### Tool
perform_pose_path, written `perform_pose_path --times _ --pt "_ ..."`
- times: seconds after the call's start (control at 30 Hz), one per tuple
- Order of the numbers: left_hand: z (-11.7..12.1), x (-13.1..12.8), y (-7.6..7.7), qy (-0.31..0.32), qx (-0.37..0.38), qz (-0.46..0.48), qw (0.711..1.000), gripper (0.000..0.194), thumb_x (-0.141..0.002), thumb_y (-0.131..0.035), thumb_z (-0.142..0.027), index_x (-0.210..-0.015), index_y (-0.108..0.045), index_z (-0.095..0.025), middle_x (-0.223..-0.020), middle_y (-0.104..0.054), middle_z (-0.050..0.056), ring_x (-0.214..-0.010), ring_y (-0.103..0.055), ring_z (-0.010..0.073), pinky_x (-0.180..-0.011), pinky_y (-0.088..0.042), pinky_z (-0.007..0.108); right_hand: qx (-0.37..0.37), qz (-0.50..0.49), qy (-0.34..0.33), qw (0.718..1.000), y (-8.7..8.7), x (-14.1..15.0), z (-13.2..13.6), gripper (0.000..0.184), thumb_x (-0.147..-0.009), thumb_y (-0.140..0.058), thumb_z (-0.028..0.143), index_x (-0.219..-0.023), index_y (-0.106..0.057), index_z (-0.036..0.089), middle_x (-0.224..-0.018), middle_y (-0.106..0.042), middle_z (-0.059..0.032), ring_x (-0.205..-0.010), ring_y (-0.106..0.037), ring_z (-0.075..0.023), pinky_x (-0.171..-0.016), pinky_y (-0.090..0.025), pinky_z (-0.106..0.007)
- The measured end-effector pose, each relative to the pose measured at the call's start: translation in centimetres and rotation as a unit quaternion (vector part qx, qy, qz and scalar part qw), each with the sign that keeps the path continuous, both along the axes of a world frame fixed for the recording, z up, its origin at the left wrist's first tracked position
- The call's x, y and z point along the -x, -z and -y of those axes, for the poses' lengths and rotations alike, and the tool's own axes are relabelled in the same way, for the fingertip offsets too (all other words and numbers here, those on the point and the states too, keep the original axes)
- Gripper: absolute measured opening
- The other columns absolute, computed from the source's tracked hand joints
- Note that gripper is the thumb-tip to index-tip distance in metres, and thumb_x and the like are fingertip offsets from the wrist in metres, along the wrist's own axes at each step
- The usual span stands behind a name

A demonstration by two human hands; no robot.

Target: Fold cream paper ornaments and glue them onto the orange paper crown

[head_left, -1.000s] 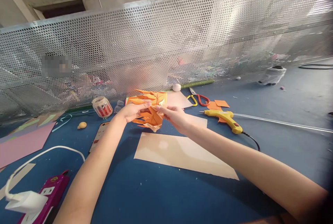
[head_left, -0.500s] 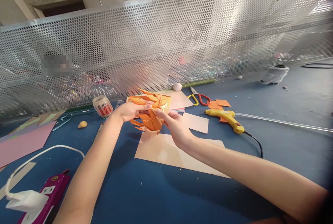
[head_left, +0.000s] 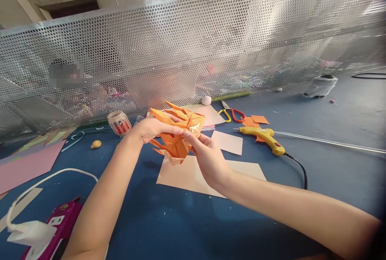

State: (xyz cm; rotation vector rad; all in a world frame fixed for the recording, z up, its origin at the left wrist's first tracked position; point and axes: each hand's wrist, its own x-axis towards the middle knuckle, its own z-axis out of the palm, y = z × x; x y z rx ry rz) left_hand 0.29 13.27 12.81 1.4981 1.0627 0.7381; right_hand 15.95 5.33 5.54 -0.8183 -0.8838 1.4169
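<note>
An orange folded-paper piece (head_left: 175, 147) with several pointed petals is held up above the table. My left hand (head_left: 153, 128) grips it from the left, the thumb lying across its middle. On the right side, my right hand (head_left: 206, 151) pinches the paper between thumb and fingers, near a shiny pale patch. The two thumbs meet or nearly meet there. Beneath the hands lies a cream paper sheet (head_left: 177, 175) on the blue table. Fingers behind the folded paper are partly hidden.
To the right lie a yellow glue gun (head_left: 265, 135) with a black cord, scissors (head_left: 237, 115) and orange paper squares (head_left: 259, 119). A jar (head_left: 120, 123) stands left. A purple power strip (head_left: 64, 221) with a white plug is at front left. A perforated metal screen (head_left: 181, 42) runs behind.
The orange folded paper has turned slightly and shifted a little right and towards me. My left thumb has slid further right across it. Both hands keep their hold.
</note>
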Motion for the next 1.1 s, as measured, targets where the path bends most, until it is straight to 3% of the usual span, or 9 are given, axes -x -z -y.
perform_pose_path --times 0.63,1.1 --pt "-0.7 0.0 0.7 0.010 0.025 0.011 1.000 0.037 -0.051 -0.100 -0.018 -0.079 -0.076 -0.020 -0.082 -0.079 0.001 -0.086 -0.075 0.0231 -0.098 -0.056 0.043 0.006 0.011 0.002 1.000 1.2 0.1 -0.6 0.029 -0.102 -0.065 0.039 -0.122 -0.068 0.019 -0.127 -0.068 -0.0094 -0.109 -0.068 -0.0232 -0.095 -0.058 -0.046" --pt "-0.6 0.3 0.4 0.042 0.020 0.008 0.999 0.036 -0.053 -0.099 -0.016 -0.079 -0.075 -0.020 -0.081 -0.077 0.000 -0.084 -0.074 0.0220 -0.098 -0.056 0.042 0.001 -0.006 -0.005 1.000 0.4 0.1 0.4 0.024 -0.100 -0.067 0.037 -0.114 -0.071 0.018 -0.120 -0.072 -0.0080 -0.109 -0.069 -0.0225 -0.099 -0.056 -0.046"
